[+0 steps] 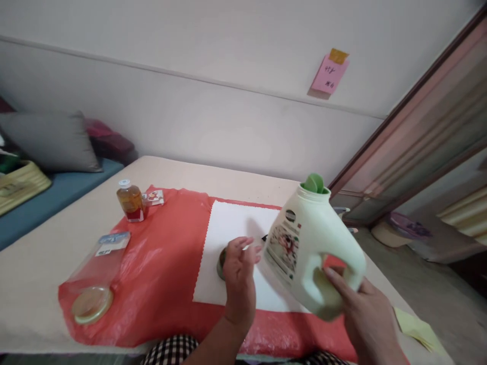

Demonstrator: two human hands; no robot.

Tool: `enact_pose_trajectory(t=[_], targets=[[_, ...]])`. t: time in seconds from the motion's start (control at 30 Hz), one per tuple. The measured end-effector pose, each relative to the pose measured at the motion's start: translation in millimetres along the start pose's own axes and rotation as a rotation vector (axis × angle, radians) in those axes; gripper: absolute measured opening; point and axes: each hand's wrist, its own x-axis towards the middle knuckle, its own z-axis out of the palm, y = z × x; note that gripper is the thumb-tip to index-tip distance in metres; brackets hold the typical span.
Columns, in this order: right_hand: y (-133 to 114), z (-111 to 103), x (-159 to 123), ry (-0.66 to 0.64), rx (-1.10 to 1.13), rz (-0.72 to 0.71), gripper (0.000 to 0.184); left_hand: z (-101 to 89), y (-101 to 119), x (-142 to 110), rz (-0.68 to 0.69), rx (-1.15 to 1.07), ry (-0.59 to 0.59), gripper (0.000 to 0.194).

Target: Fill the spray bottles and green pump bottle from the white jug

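My right hand (363,317) grips the handle of a pale green detergent jug (312,253), held tilted above the table with its green spout at the top. My left hand (239,276) rests over a small round olive-coloured object (221,263) on a white sheet (238,228); its fingers curl around that object, which is mostly hidden. The sheet lies on a red plastic cover (160,274) spread over the beige table (38,274).
A small amber bottle (130,201) with a white cap stands at the cover's far left. A clear jar (95,281) lies on its side near the left edge. Yellow paper (416,329) lies at right. Cushions (49,142) sit at far left; a pink note (329,73) hangs on the wall.
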Motion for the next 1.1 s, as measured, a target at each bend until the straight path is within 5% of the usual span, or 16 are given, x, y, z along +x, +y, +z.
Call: enact_pose_trajectory(t=[0.1, 0.3, 0.43, 0.53, 0.63, 0.8, 0.97, 1.1], targets=[[-28.8, 63.1, 37.4, 0.131, 0.379, 0.209, 0.039, -4.4, 1.7, 10.6, 0.030, 0.076, 0.131, 0.032], [-51.8, 200.7, 106.3, 0.060, 0.483, 0.125, 0.044, -0.9, -11.0, 17.5, 0.042, 0.190, 0.011, 0.029], [-33.5, 244.4, 116.2, 0.012, 0.425, 0.129, 0.042, -1.8, -19.8, 20.7, -0.004, 0.209, -0.050, 0.024], [-12.1, 238.7, 111.3, -0.053, 0.366, 0.079, 0.046, -3.7, -21.1, 23.4, 0.002, 0.197, -0.015, 0.024], [12.4, 211.2, 96.5, -0.073, 0.275, 0.016, 0.053, -3.2, -18.7, 25.4, 0.028, 0.184, 0.044, 0.025], [44.2, 175.3, 61.8, -0.122, 0.045, 0.030, 0.015, -1.7, -12.7, 28.1, 0.024, 0.184, 0.069, 0.026], [40.2, 170.0, 55.7, -0.196, 0.003, 0.124, 0.013, -10.3, -5.3, 37.4, 0.093, 0.245, 0.128, 0.027], [17.8, 150.6, 68.8, -0.161, 0.196, 0.190, 0.009, -26.3, -0.6, 50.6, 0.138, 0.353, 0.147, 0.032]])
